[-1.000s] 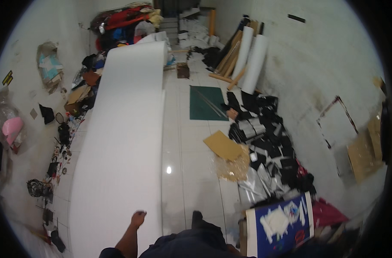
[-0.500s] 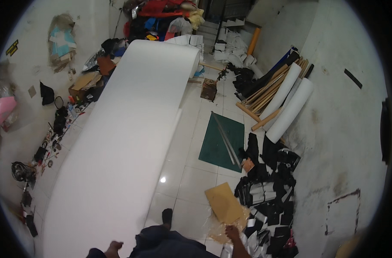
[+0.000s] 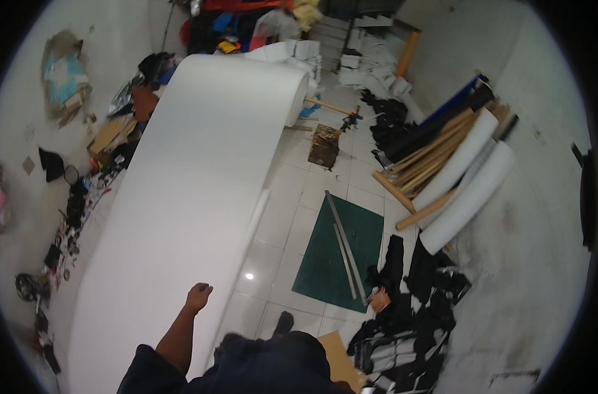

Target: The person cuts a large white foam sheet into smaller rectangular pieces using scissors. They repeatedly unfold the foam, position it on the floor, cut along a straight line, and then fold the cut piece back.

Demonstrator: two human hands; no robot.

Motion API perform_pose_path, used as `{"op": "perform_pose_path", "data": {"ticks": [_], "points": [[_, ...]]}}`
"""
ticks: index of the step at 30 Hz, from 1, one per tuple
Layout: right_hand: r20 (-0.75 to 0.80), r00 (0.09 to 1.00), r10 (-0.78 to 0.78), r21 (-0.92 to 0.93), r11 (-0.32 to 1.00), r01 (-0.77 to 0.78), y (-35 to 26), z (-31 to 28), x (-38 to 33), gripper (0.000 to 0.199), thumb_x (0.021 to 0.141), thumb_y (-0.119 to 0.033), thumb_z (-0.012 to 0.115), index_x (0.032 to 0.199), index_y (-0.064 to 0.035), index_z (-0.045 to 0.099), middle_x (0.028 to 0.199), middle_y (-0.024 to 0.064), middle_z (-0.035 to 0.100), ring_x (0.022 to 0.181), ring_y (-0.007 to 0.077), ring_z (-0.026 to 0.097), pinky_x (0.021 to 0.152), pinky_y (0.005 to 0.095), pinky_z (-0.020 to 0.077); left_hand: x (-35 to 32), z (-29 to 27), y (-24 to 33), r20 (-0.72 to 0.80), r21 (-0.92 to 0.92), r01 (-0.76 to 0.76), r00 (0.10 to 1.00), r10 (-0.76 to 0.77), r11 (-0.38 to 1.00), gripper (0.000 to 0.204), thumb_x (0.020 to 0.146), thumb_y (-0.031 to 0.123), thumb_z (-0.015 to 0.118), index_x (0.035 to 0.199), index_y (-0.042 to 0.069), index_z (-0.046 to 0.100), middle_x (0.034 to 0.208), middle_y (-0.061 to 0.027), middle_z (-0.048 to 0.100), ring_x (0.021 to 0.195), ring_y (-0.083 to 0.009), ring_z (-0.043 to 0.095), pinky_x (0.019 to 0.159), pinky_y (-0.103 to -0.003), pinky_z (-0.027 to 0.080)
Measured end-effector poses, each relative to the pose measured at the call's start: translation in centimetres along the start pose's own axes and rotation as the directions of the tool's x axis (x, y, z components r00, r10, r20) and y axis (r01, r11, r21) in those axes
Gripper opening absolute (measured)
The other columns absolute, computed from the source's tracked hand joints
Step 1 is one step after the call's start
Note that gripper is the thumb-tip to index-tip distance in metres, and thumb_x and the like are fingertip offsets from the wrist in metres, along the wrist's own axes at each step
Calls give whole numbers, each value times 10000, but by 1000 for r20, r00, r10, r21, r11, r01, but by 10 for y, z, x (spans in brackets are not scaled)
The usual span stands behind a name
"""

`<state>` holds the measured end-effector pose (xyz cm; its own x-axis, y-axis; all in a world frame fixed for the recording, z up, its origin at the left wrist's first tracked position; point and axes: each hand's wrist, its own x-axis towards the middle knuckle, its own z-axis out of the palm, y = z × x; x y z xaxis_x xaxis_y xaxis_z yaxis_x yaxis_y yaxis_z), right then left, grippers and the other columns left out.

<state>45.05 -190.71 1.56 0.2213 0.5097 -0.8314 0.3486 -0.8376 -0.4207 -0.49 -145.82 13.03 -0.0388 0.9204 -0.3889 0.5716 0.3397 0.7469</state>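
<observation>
the left hand (image 3: pixel 198 298) is over a long white sheet (image 3: pixel 174 197); a green mat (image 3: pixel 317 269) (bearing two thin strips (image 3: pixel 349 259)) lies rightward.

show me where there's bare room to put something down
Bare tile runs between the white sheet and the green mat; another patch lies between the brown box and the cardboard tube. The sheet itself is bare beyond the left hand. Crowded: right of the mat, with black scraps; the right wall, with leaning white rolls; the left wall, with mixed clutter.

From the person's head, a fisheye looks down and forward, close above dark clothing (image 3: pixel 266 364) at lower centre, far from stairs (image 3: pixel 332 41) at top.
</observation>
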Motion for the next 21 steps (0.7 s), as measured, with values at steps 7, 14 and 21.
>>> {"op": "perform_pose_path", "data": {"ticks": [7,14,21], "points": [[-298,950,-91,-131,990,53,-210,-335,183,300,849,-272,632,1020,-29,594,765,69,610,648,194,603,549,356,490,23,94,-56,246,347,459,797,-552,818,537,796,470,643,1032,-11,677,1098,-240,644,1066,-383,603,929,-406,480],[-129,944,-302,-295,921,255,-459,-440,352,504,848,-374,683,1156,14,587,945,127,647,766,186,627,643,331,520,162,153,-66,39,438,574,757,-652,692,635,774,574,640,1002,-17,685,1099,-234,644,1052,-372,614,902,-421,493],[271,767,-582,-651,476,591,-684,-428,380,374,847,-236,654,1163,-40,619,1124,204,626,1036,330,609,918,405,459,421,167,259,1,-245,284,956,-292,927,476,853,446,613,1106,45,654,1122,-171,648,1049,-290,613,928,-373,471]]}}
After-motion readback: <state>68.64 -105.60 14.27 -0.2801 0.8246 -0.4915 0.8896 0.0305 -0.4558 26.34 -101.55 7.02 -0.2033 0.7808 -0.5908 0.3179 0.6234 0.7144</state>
